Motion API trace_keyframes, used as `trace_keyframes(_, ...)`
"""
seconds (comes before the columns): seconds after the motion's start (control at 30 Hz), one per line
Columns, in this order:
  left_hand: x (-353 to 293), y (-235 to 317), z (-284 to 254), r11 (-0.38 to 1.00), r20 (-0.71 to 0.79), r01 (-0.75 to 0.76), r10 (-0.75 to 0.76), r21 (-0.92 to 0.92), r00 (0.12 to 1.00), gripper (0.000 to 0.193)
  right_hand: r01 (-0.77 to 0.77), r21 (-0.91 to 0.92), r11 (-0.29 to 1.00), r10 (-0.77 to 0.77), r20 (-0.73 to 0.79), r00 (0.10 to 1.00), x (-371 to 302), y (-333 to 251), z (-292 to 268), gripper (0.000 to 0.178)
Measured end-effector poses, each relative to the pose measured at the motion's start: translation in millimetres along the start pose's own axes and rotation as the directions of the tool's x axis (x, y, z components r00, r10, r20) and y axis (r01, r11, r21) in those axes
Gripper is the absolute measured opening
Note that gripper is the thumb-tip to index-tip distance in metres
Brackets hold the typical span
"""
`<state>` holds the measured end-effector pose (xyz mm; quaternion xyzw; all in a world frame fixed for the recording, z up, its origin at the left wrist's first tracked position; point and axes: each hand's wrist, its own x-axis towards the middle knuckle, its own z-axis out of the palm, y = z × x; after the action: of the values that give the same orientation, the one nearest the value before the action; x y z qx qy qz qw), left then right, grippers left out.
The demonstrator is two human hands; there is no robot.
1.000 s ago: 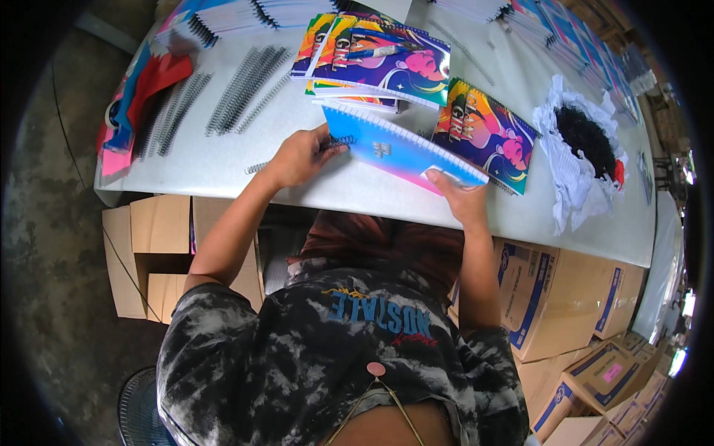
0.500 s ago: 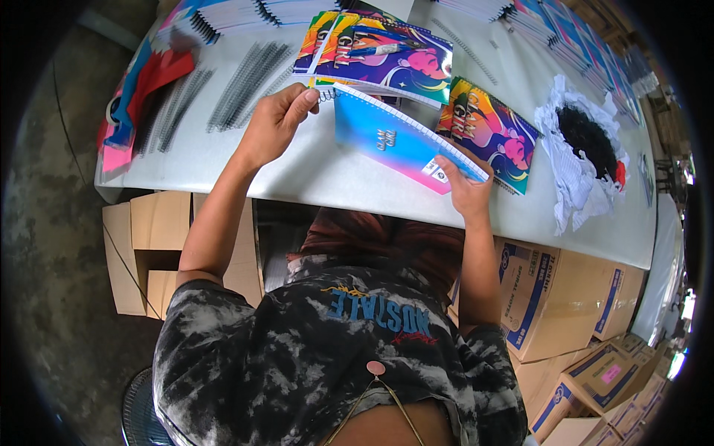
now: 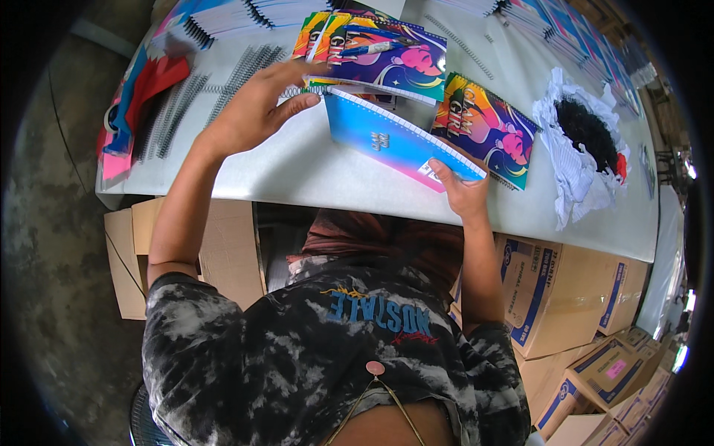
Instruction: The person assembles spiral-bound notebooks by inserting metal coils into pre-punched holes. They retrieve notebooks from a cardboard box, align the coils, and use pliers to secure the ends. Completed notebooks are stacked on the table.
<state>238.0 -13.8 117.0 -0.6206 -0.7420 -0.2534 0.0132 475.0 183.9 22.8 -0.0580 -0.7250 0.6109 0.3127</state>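
My right hand [image 3: 467, 189] grips the lower right corner of a notebook [image 3: 379, 141], thumb on its blue-to-pink cover. A row of holes runs along the notebook's upper edge. At its left end a thin spiral coil [image 3: 305, 91] meets this edge and stretches left past my left hand [image 3: 256, 111]. The left fingers and thumb are apart around the coil, slightly blurred; whether they touch it I cannot tell. Just behind lies a stack of colourful notebooks [image 3: 394, 63] with blue pens [image 3: 368, 48] on top. Another colourful spiral notebook [image 3: 491, 130] lies to the right.
Loose dark coils [image 3: 249, 70] lie on the white table [image 3: 245, 175] at left, beside a blue tape dispenser [image 3: 119, 126] and red material [image 3: 165, 78]. Bound notebooks [image 3: 230, 26] line the back. A white cloth [image 3: 561, 186] with a black tangle is at right. Cardboard boxes [image 3: 554, 293] stand below.
My left hand has moved left, away from the notebook's corner, and its pinch has opened. More of the coil now shows. My right hand keeps its grip, with the notebook tilted slightly differently.
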Motion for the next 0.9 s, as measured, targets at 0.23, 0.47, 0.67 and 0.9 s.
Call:
trace_keyframes(0.23,11.3,31.9,-0.7,0.933,-0.004,-0.052,0.057,0.356,0.998,0.034,0.175,-0.189,0.966,-0.159,0.097,0.982,-4.0,-4.8,5.6,0.029)
trace_keyframes(0.47,4.6,23.3,30.0,0.859,-0.246,0.0,0.146,0.511,0.958,0.078,0.26,-0.188,0.947,-0.253,0.06,0.966,-7.6,-4.8,14.7,0.032)
trace_keyframes(0.67,-37.8,0.3,78.6,0.657,-0.221,-0.247,0.544,0.712,0.81,0.103,0.295,-0.176,0.939,-0.291,0.05,0.955,-17.5,-6.3,20.3,0.032)
trace_keyframes(0.9,-98.1,-16.1,144.8,0.835,-0.01,-0.374,0.413,0.404,0.911,0.099,0.377,-0.154,0.913,-0.37,0.073,0.926,-16.3,-0.6,28.4,0.036)
